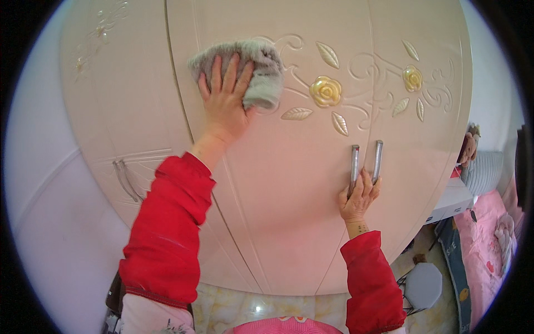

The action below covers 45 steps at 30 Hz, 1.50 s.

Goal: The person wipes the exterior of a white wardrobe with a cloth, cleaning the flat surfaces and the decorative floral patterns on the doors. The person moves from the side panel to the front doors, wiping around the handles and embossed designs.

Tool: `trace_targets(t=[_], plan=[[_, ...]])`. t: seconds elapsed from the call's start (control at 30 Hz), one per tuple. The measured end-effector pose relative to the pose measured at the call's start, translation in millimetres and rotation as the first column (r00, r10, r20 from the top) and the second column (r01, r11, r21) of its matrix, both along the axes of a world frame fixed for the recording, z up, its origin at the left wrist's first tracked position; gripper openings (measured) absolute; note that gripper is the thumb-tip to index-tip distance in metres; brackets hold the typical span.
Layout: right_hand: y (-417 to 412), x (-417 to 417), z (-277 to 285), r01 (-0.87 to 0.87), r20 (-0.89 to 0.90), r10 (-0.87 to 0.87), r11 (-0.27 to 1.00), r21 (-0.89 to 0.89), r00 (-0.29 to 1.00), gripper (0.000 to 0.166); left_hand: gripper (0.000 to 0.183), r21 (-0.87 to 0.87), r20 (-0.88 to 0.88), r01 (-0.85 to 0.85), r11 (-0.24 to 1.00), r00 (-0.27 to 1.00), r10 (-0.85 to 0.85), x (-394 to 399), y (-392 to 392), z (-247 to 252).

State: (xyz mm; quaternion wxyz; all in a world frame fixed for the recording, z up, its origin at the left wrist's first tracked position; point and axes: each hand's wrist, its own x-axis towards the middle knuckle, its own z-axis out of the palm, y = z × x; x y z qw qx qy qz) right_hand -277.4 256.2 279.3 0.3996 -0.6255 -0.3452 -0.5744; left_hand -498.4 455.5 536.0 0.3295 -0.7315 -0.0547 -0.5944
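Observation:
A large cream wardrobe (283, 167) with raised scrolls, leaves and yellow roses fills the view. My left hand (227, 96) lies spread on a fluffy grey-green cloth (263, 79), pressing it flat against a door left of the larger yellow rose (326, 92). Lower right, my right hand (361, 194) is at two upright metal door handles. Its fingers are around the lower end of the left handle (354, 167), and its fingertips reach the lower end of the right handle (377, 160). Red sleeve covers are on both forearms.
At the left stands a white wall (46, 188). Two curved handles (127, 181) are on the wardrobe's left doors. To the right are a grey-topped stool (423, 286), a white drawer unit (448, 202) and a bed with pink bedding (479, 234). The floor has marble-patterned tiles (267, 302).

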Motion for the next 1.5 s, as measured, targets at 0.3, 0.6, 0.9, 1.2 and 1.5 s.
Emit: trace_targets(t=[0.3,0.6,0.9,1.2,1.5], plan=[[-4.4,9.5,-11.0,0.009,0.02,-0.008,1.0,-0.016,1.0,0.056,0.065,-0.013,-0.408,0.107,0.994,0.907,-0.103,55.1,-45.9,-139.4],[-5.0,24.6,-29.5,0.066,0.061,-0.061,0.995,-0.081,0.996,0.06,0.051,0.101,-0.595,0.233,0.967,0.793,-0.129,74.4,-60.4,-255.4],[-4.5,23.6,-32.4,0.016,0.053,-0.013,0.999,-0.051,0.999,0.063,0.085,0.111,-0.909,0.173,0.979,0.415,0.03,-11.7,-0.6,-187.2],[-5.2,26.2,-33.0,0.031,0.092,-0.026,0.998,-0.048,0.995,0.064,0.075,0.204,-0.286,-0.035,0.978,0.954,0.094,-46.3,58.2,-15.0],[-3.3,21.6,-31.8,-0.011,0.074,0.014,0.999,-0.044,0.997,0.062,0.068,0.028,0.241,-0.068,0.997,0.969,0.059,-16.2,50.1,56.5]])
